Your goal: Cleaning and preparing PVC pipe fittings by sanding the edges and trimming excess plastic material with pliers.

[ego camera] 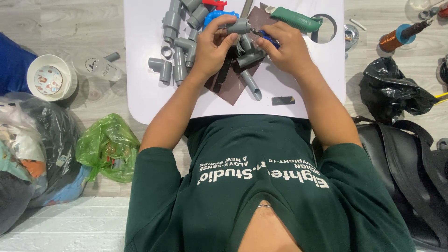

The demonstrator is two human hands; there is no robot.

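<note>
The left hand [212,46] is closed around a short grey pipe piece [239,26], thumb and fingers wrapped on its left end, at about 12 o'clock on the white table [144,93]. The right hand [287,49] grips a small tool with a blue handle [269,38]; its metal tip meets the right end of the pipe piece. What kind of tool it is cannot be told, since the fingers cover most of it.

Handling judgement: the pipe piece appears to be rigid plastic, light, stiff and smooth-walled. It should not crush under a firm grip, but the round, slick surface may roll or twist in the fingers when the tool presses on it. Best hold: around the barrel, near the end being worked, with the thumb opposing the fingers.

Surroundings:
- At 11 o'clock from the hands lies a heap of grey pipe fittings [179,46], elbows and couplers among them.
- Under the hands lies a dark brown sheet [235,86], with a loose grey pipe [251,85] on it at 6 o'clock.
- At 1 o'clock lies a green-handled tool [296,19].
- A blue valve with a red handle [215,10] sits at 12 o'clock, partly behind the left hand.
- Off the table at 3 o'clock lies a spool of copper wire [391,39].
</note>
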